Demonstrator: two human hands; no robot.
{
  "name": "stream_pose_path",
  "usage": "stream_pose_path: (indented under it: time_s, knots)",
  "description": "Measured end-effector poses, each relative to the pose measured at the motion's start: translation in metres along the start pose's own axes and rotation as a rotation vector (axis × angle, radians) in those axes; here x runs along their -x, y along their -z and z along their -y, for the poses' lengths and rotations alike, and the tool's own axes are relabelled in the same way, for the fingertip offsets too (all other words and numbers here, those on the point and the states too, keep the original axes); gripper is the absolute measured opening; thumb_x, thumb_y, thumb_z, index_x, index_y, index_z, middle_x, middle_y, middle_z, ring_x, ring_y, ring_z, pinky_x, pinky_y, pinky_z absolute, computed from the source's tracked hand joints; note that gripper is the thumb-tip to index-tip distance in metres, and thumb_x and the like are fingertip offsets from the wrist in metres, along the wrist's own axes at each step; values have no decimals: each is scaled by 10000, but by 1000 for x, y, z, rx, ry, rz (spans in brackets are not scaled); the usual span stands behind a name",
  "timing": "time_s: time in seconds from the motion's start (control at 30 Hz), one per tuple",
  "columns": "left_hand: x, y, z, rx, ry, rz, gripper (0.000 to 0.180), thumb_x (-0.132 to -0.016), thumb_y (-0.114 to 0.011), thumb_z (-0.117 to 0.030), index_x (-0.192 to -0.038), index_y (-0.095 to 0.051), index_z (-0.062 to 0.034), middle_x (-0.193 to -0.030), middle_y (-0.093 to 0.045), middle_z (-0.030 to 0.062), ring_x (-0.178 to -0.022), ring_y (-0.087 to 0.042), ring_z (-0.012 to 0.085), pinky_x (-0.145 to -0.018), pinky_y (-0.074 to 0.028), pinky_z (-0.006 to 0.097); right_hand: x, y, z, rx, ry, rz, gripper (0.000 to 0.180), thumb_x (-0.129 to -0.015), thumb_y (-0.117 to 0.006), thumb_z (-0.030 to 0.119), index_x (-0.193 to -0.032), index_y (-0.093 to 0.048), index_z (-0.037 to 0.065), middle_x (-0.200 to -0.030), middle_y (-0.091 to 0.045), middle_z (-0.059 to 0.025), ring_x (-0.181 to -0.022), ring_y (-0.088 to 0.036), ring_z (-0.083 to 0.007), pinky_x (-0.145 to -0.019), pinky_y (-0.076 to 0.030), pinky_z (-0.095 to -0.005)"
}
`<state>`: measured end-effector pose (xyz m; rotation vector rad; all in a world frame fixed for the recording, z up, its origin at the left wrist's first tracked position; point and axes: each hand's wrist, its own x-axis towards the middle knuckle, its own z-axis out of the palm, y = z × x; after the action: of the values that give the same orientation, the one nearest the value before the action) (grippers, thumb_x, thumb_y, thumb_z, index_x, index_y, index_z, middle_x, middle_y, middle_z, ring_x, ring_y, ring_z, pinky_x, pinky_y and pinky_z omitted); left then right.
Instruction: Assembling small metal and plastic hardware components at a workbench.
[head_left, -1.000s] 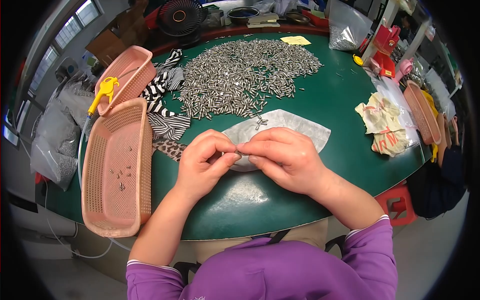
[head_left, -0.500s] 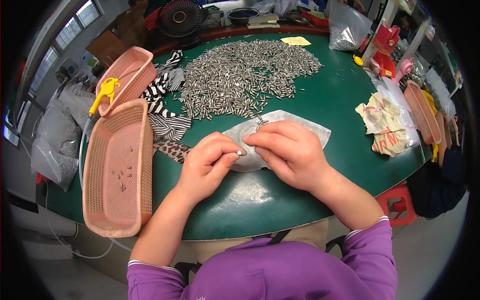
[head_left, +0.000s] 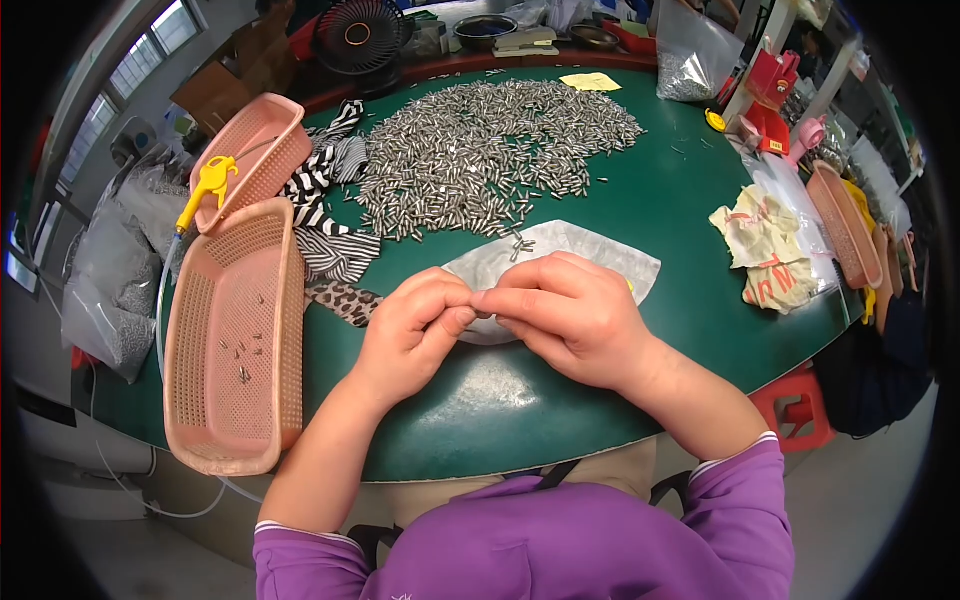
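Note:
Over a pale grey cloth (head_left: 600,246), the fingertips of my two hands meet. My left hand (head_left: 405,330) is closed in a pinch between thumb and forefinger, where a small silvery metal pin showed a moment ago; the fingertips now cover it. From the right, my right hand (head_left: 585,318) presses its own pinched thumb and forefinger against that spot, and what lies between them is hidden. A few loose metal pins (head_left: 521,246) rest at the cloth's far edge. Beyond them spreads a large heap of similar metal pins (head_left: 470,150) on the green table (head_left: 680,300).
At left stands a pink perforated basket (head_left: 292,340) with several pins inside. Behind it, a second pink basket (head_left: 290,125) carries a yellow air blow gun (head_left: 212,182). Striped fabric (head_left: 340,255) lies beside them. Crumpled pale cloths (head_left: 765,245) sit at right; a black fan (head_left: 358,38) is at the back.
My right fingertips have moved left to touch my left fingertips, covering the pin end that showed there. My left hand has barely moved.

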<state>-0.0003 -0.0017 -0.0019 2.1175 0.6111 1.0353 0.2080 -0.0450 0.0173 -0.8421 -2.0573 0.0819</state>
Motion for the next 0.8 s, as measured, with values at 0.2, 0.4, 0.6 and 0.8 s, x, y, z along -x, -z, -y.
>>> stream_pose_path:
  time_s: [0.2,0.4,0.6,0.8]
  knots:
    - [4,-3,0,125,20,146,73,-902,-621,-85,-928,-648,-23,-871,-613,59,-805,-584,177,-737,-470,285,-4,6,-23,252,-41,-185,212,-772,-678,72,-981,-691,106,-884,-640,-55,-797,-632,-239,-654,-511,-347]
    - [8,-8,4,469,230,-20,49,-915,-602,-69,-951,-575,-50,-873,-557,26,-716,-501,100,-656,-416,231,-3,8,-36,242,-434,-111,181,-801,-686,162,-974,-670,112,-962,-640,-51,-806,-647,-240,-676,-523,-351]
    - [5,-9,8,833,499,-72,163,-990,-469,-174,-1079,-513,-44,-902,-560,56,-552,-362,59,-488,-299,197,13,-7,-58,302,-391,134,182,-765,-675,111,-945,-671,142,-910,-596,-46,-817,-638,-259,-697,-520,-382]
    - [4,-9,4,928,625,-126,278,-1020,-370,-223,-1129,-515,-13,-944,-567,77,-599,-389,72,-505,-319,207,10,-12,-53,306,-458,210,137,-786,-667,126,-922,-656,113,-928,-595,-61,-846,-631,-287,-726,-513,-408]
